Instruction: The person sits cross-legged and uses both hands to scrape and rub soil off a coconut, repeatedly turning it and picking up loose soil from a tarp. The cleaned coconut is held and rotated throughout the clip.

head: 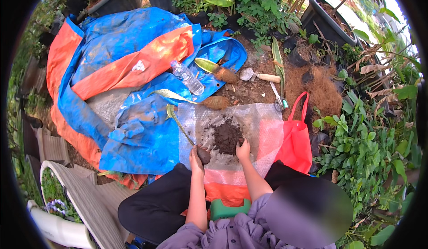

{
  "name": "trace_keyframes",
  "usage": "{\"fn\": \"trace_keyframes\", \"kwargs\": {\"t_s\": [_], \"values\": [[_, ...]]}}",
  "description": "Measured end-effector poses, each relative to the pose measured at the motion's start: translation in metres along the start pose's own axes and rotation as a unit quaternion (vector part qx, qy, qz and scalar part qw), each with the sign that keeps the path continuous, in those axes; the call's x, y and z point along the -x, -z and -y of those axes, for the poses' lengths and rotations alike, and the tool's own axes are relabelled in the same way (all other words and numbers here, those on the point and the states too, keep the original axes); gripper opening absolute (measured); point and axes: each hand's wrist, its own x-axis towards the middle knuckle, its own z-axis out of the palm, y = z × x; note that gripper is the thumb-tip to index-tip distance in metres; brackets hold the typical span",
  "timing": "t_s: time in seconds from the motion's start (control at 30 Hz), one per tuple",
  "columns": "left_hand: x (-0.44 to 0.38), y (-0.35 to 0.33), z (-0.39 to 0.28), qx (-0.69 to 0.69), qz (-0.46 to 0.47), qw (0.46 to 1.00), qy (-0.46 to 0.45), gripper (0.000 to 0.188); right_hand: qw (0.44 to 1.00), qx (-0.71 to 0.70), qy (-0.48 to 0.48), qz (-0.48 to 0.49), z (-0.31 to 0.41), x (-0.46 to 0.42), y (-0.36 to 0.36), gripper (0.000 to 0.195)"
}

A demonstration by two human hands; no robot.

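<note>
My left hand (pixel 196 160) holds a dark, rounded soil ball (pixel 203 155), from which a long snake plant leaf (pixel 179 123) rises, leaning to the upper left. At the right edge of a dark soil heap (pixel 226 136), my right hand (pixel 244 150) touches the soil; its fingertips are partly hidden there. The heap lies on a bubble wrap sheet (pixel 270 123). Beyond the sheet's far edge are two more snake plant cuttings, their bases wrapped in brown fibre: one base (pixel 215 102) is near the sheet, the other (pixel 227 75) farther off.
A blue and orange tarpaulin (pixel 117 38) spreads left, with a plastic bottle (pixel 188 77) on it. Trowel (pixel 264 77), scissors (pixel 277 98) and brown fibre (pixel 317 90) lie at far right. A red bag (pixel 296 142) sits beside the sheet. Potted plants (pixel 329 21) and foliage border the ground.
</note>
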Motion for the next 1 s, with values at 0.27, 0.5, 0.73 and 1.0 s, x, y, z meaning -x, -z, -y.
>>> {"fn": "trace_keyframes", "kwargs": {"t_s": [0.27, 0.5, 0.73, 1.0], "values": [[0.023, -0.018, -0.009, 0.054, 0.019, 0.998, -0.016, 0.033, 0.768, -0.554, -0.305, 0.105, 0.002, -0.020, 0.025, 0.017], [0.058, -0.044, -0.030, 0.140, 0.070, 0.987, -0.044, 0.030, 0.613, -0.720, -0.254, 0.203, 0.042, -0.009, 0.074, 0.021], [0.118, -0.067, -0.051, 0.159, 0.126, 0.978, -0.051, 0.026, 0.670, -0.706, -0.080, 0.215, 0.082, 0.030, 0.121, 0.024], [0.166, -0.069, -0.062, 0.090, 0.194, 0.973, -0.090, 0.028, 0.726, -0.664, -0.009, 0.178, 0.124, 0.089, 0.171, 0.020]]}}
